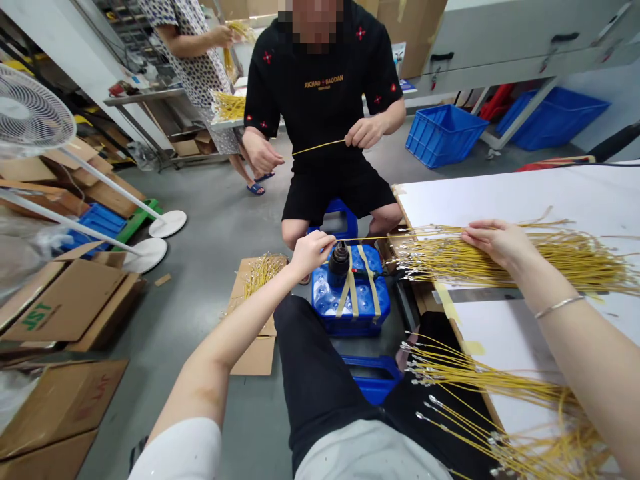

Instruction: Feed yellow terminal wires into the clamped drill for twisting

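Now we are pinching a yellow wire (373,239) in our left hand (313,253), near the black tool (339,267) on the blue crate (326,301). The wire is stretching across to the white table (470,190), where our right hand (499,242) is resting at the wire bundle (555,263); whether it is gripping a strand, we cannot tell.

White fan (33,110) on grey floor (195,287)
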The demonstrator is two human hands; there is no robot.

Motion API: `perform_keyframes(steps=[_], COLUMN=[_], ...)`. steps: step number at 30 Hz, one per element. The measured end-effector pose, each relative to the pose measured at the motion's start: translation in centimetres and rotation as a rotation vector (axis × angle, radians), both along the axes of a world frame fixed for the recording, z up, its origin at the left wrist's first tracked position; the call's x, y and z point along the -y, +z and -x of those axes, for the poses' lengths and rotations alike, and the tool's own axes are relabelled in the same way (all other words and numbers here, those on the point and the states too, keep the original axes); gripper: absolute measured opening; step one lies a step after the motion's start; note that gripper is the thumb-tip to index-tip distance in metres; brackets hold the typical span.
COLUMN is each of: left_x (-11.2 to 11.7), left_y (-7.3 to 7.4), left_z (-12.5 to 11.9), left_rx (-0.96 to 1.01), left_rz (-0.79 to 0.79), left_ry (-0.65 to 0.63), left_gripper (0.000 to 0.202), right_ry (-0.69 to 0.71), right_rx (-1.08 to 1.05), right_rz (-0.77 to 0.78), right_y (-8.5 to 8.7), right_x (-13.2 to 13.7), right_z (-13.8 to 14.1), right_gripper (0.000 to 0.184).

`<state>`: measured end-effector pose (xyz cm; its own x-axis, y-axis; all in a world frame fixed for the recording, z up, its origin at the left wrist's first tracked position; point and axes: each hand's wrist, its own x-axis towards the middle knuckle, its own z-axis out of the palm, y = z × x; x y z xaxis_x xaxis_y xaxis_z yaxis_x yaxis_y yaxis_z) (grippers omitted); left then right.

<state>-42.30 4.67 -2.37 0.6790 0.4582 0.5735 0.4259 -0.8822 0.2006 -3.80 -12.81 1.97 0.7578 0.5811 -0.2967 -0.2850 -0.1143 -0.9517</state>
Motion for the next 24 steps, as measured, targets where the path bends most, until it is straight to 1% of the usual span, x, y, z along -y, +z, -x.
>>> perform_keyframes(steps=[6, 9, 12, 14, 16, 18, 20, 22, 24], left_x=[0.0, 0.0, 0.1, 0.1, 0.1, 0.1, 0.1, 0.1, 0.3], left_y=[-0.7, -0.8, -0.9, -0.8, -0.8, -0.7, -0.6, -0.5, -0.4], left_z=[-0.1, -0.1, -0.2, -0.2, -0.2, -0.2, -0.2, -0.1, -0.1], left_rx=[0.033, 0.069, 0.075, 0.073, 0.073, 0.079, 0.083, 0.075, 0.055], left_rz=[-0.145, -0.155, -0.149, -0.156, -0.16, -0.152, -0.131, -0.1, -0.068], left_ry=[-0.008, -0.01, 0.0, 0.006, 0.01, 0.012, 0.012, 0.015, 0.026], left_gripper=[0.028, 0.026, 0.027, 0.029, 0.03, 0.03, 0.029, 0.029, 0.028], right_ry=[0.044, 0.057, 0.096, 0.143, 0.205, 0.273, 0.355, 0.421, 0.432], right_rx=[0.031, 0.059, 0.176, 0.35, 0.622, 0.924, 1.187, 1.391, 1.554], right_rz=[0.005, 0.003, 0.054, 0.152, 0.281, 0.371, 0.391, 0.388, 0.412], right_y=[-0.1, -0.3, -0.2, -0.1, 0.0, 0.0, -0.2, -0.4, -0.7], right_x=[0.2, 0.2, 0.5, 0.7, 0.8, 1.0, 1.1, 1.3, 1.4], right_z=[-0.4, -0.5, -0.5, -0.5, -0.7, -1.0, -1.5, -1.9, -2.2], right_gripper=[0.022, 0.023, 0.02, 0.016, 0.014, 0.012, 0.014, 0.018, 0.022])
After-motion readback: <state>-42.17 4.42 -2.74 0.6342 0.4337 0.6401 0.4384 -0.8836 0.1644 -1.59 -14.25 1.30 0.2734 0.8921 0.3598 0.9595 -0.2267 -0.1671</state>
